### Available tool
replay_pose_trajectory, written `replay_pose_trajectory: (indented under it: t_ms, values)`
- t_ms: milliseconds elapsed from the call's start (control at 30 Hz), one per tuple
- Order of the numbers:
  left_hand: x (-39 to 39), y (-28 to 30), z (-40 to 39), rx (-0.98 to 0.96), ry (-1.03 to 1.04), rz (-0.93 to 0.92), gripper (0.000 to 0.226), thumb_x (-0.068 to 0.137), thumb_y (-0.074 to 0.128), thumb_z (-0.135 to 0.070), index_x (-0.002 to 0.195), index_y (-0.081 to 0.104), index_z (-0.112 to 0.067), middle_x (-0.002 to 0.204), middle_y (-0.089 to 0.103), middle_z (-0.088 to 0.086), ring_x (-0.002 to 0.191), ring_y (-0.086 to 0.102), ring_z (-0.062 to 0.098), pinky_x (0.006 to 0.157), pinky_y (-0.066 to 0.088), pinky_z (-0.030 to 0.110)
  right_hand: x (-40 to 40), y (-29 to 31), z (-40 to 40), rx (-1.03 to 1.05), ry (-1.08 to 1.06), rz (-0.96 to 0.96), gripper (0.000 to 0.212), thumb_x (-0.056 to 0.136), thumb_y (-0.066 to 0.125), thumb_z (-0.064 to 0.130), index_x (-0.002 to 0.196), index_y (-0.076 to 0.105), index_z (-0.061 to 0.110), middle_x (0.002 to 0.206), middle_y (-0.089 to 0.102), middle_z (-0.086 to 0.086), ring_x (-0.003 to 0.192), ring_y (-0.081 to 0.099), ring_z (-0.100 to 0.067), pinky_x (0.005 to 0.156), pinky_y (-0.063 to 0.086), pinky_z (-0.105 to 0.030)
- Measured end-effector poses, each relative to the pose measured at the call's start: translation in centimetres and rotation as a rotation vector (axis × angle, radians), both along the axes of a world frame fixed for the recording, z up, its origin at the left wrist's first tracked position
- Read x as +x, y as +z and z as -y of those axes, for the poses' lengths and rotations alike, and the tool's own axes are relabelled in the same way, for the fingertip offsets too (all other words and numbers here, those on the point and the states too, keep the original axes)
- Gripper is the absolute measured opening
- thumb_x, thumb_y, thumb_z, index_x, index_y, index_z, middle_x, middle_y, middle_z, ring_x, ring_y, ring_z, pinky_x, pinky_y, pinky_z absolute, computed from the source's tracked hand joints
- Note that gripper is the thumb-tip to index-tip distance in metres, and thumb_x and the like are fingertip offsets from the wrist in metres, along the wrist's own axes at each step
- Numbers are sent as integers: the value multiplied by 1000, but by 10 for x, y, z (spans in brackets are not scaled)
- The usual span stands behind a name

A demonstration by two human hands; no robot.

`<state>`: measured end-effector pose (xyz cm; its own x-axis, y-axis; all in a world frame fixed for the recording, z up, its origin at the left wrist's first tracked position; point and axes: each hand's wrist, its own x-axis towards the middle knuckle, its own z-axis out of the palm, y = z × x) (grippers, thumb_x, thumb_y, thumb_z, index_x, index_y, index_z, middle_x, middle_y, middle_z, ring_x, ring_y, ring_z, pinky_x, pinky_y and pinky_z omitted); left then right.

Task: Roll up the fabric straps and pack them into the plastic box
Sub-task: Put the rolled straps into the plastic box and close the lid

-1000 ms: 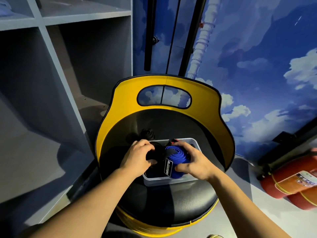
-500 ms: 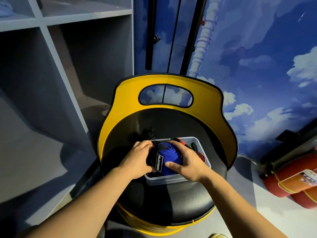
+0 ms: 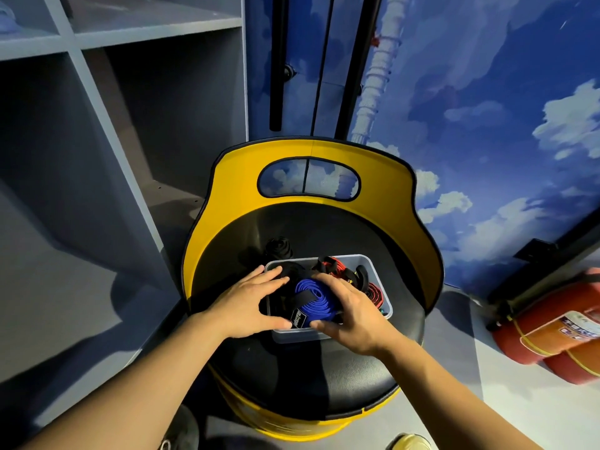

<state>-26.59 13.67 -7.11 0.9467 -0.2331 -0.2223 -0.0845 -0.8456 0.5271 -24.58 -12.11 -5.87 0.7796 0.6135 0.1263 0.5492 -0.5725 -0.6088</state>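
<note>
Left hand (image 3: 248,303): fingers straight and spread, lying over the left rim of the plastic box, grasping nothing
Right hand (image 3: 352,315): fingers curled round the right side of the blue strap roll, thumb at the box's near edge
Blue strap roll (image 3: 313,298): coiled, a black labelled end across it, sitting in the box between the two hands
Plastic box (image 3: 378,282): clear, on the black seat of the chair, holding red and black straps (image 3: 341,271) at its far right
Black roll (image 3: 278,246): on the seat just behind the box
Chair (image 3: 227,196): yellow curved back, black round seat
Fire extinguishers (image 3: 552,336): red, on the floor at the right
Shelving (image 3: 130,125): grey, at the left
</note>
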Motion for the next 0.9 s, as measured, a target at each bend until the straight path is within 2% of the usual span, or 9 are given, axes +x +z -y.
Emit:
replay_pose_trajectory:
  t_ms: [100,200,300,433,533,600,733,900]
  values:
    - [-2,2,2,125,-38,-25,92,81,62,-72,156,12,-51,163,-7,-30,153,-11,5,124,19,46,2,-1,0,35,17,-40,78,80,80,37,146,41,26,138,53,8,127,50,-4,110,39,-22]
    - [-3,6,4,212,-63,-39,93,84,55,-72,157,1,-50,162,-16,-28,153,-13,10,123,18,50,6,1,0,66,12,-118,76,77,83,30,143,43,27,136,54,10,125,52,-3,109,42,-26]
    - [-2,6,6,236,-72,-70,94,83,54,-71,157,-2,-49,162,-19,-28,154,-14,12,124,14,54,11,1,-2,98,5,-200,74,72,86,21,136,47,30,130,58,9,120,59,-12,104,48,-36]
    - [-2,9,6,192,-59,-109,88,87,56,-51,157,4,-48,162,-16,-30,154,-10,11,124,15,50,16,-5,-9,151,-36,-326,75,66,85,9,128,50,33,121,63,2,109,65,-22,100,51,-48]
    - [0,10,5,156,-42,-68,78,92,54,-38,157,13,-48,164,-5,-28,154,0,12,125,16,43,17,-10,-11,150,-60,-381,74,64,85,12,125,48,35,114,67,2,104,66,-23,98,51,-48]
    - [1,9,5,113,-13,29,69,95,55,-29,155,26,-45,165,11,-25,153,13,13,122,20,36,17,-11,-11,137,-76,-385,71,62,87,17,120,49,36,110,68,3,101,66,-22,95,52,-48]
    - [5,5,7,-31,104,134,59,92,69,-24,145,48,-37,156,38,-20,144,34,10,115,29,29,17,-10,-11,106,-87,-395,73,61,87,25,123,50,35,113,67,7,104,66,-12,97,53,-41]
    - [12,-1,13,-36,198,249,42,82,80,-16,119,66,-28,141,55,-15,129,52,12,104,42,26,16,-8,-10,108,-99,-373,67,60,88,23,118,57,34,110,69,7,101,66,-10,96,53,-38]
